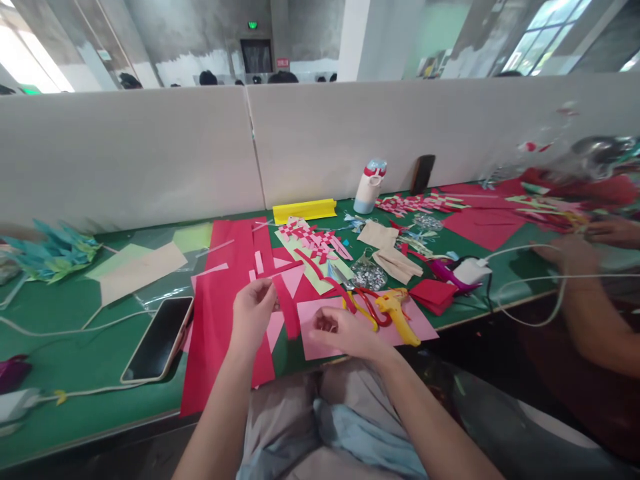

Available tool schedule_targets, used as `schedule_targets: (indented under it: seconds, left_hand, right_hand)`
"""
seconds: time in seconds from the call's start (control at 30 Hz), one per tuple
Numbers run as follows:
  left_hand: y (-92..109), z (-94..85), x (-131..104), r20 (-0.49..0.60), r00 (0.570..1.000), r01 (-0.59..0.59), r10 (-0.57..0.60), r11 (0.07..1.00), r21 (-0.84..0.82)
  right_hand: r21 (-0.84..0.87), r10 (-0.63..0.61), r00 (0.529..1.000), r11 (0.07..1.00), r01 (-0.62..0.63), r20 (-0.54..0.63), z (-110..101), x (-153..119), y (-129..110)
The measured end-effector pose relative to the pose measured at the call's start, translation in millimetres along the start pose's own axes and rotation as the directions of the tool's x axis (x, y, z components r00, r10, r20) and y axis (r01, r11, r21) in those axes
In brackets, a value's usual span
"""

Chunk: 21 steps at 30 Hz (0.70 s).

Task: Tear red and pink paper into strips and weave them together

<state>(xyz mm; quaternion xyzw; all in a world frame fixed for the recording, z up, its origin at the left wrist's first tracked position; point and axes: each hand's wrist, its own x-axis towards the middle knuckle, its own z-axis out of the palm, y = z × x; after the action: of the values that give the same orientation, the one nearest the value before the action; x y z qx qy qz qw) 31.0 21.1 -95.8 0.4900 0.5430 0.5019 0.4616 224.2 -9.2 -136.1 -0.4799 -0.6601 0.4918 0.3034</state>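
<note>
My left hand [254,310] is closed in a pinch at the upper end of a red paper strip [287,310], which hangs down to the right of the fingers. Below that hand lies a large red paper sheet [220,333]. My right hand [343,331] hovers over a pink paper sheet [313,343], its fingers loosely curled and apart from the thumb, with nothing visible between them. Just right of it are a yellow hot glue gun [397,313] and scissors [373,310] with red and yellow handles. Red-and-pink woven paper [313,240] lies farther back.
A phone [159,340] and white cables lie at left, near blue-green paper leaves [53,250]. A white bottle [370,190] stands by the grey partition [320,147]. Folded red paper [433,295] and a charger [470,271] are at right, where another person's arms [585,287] reach in.
</note>
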Motion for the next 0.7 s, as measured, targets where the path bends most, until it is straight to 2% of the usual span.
schedule_targets:
  seconds: [0.17,0.3,0.4,0.47,0.57,0.63,0.7]
  left_hand:
    - [7.2,-4.9,-5.0,0.049,0.993,-0.117,0.106,0.941,0.319]
    - [20.2,-4.7,-12.3,0.09,0.972,-0.227,0.218,0.764,0.604]
    - [26.2,-6.0,-16.5,0.118,0.948,-0.289,0.294,0.649,0.704]
    - [27.4,-7.9,-17.9,0.124,0.94,-0.306,0.317,0.626,0.718]
    - [27.2,-10.0,-18.7,0.146,0.95,-0.301,0.276,0.684,0.664]
    - [27.1,-9.4,-19.3,0.196,0.963,-0.262,0.183,0.796,0.546]
    - [27.0,-6.8,-20.7,0.272,0.961,-0.145,0.052,0.931,0.336]
  right_hand:
    - [0.057,-0.017,0.997,0.998,0.022,-0.082,-5.8,12.2,-21.3]
    - [0.222,-0.076,0.994,0.971,0.091,-0.074,-6.1,24.4,-44.3]
    - [0.375,-0.086,0.993,0.92,0.108,-0.077,-9.1,31.2,-52.5]
    - [0.369,-0.119,0.99,0.919,0.14,-0.081,-12.2,33.0,-56.4]
    - [0.266,-0.177,0.98,0.944,0.195,-0.091,-15.0,32.8,-62.8]
    - [0.241,-0.172,0.976,0.95,0.2,-0.133,-14.5,32.9,-66.5]
    - [0.233,-0.161,0.97,0.951,0.201,-0.181,-12.7,34.4,-68.5]
